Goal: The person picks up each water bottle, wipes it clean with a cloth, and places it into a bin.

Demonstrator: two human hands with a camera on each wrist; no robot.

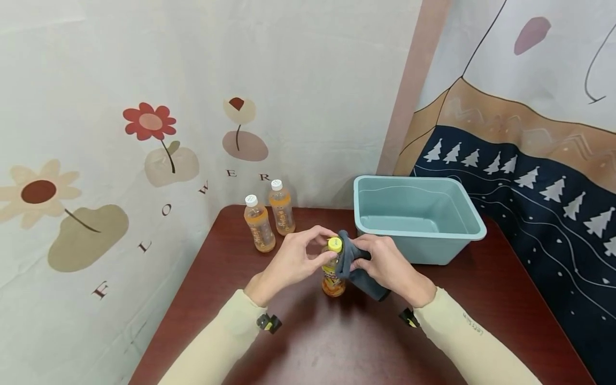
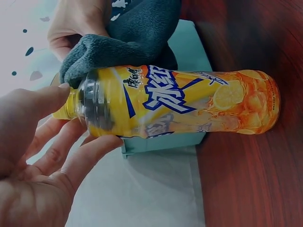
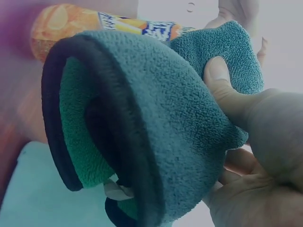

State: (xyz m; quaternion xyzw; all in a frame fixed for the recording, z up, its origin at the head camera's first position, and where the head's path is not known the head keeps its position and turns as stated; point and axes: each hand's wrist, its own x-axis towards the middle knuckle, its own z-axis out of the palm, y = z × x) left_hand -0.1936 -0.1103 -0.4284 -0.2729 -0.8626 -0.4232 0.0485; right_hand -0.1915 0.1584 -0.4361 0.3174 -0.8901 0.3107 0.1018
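A drink bottle (image 2: 165,101) with a yellow cap and an orange label with lemon slices stands on the table, as seen from the head. My left hand (image 1: 302,255) pinches it around the cap and neck, thumb on one side and fingers on the other. In my right hand (image 1: 389,263) is a grey-blue cloth (image 3: 156,109) with a dark edge, gripped between thumb and fingers. The cloth lies against the bottle's upper side near the cap, and its loose part hangs down to the right. Its inner side looks green in the right wrist view.
Two bottles with white caps, the nearer bottle (image 1: 260,227) and the farther bottle (image 1: 282,211), stand at the back left. A light blue plastic bin (image 1: 414,243) sits at the back right of the dark red table (image 1: 337,342). Printed curtains (image 1: 308,107) hang behind.
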